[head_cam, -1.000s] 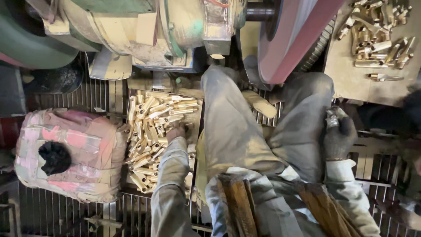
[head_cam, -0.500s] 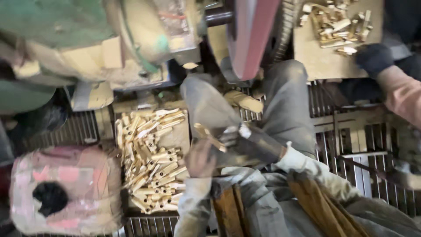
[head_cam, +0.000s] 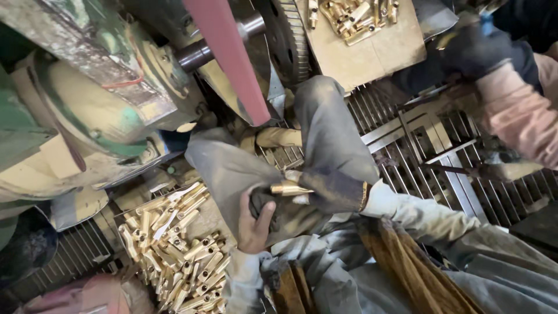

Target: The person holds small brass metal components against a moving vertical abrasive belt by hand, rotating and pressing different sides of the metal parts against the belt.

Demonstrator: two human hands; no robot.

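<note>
Two hands met over the seated person's lap, where the gloved right hand (head_cam: pixel 325 189) pinched a short brass fitting (head_cam: pixel 289 188) between its fingertips, the piece lying roughly level and pointing toward the bare left hand (head_cam: pixel 256 224). That left hand was half curled around a dark wad, apparently a cloth or glove, its thumb raised just beside the fitting; whether it touched the brass could not be told. Holding the part at knee height kept it close to the red sanding belt (head_cam: pixel 229 58), which ran slantwise just above the knees (head_cam: pixel 325 116), and over the tray of fittings (head_cam: pixel 174 250) on the grating (head_cam: pixel 407 145) by the left leg, near enough for an easy reach. A second batch of brass pieces lay on a flat board (head_cam: pixel 372 46) beyond the belt, set well apart from the tray and so seemingly a separate lot. The green, paint-worn machine housing (head_cam: pixel 87 116) filled the upper left. At the right edge another person's pink sleeve (head_cam: pixel 511 110) and dark glove (head_cam: pixel 471 52) reached in near the board. Grey, dust-coated trousers and sleeves suggested the fine grime such work throws off.
</note>
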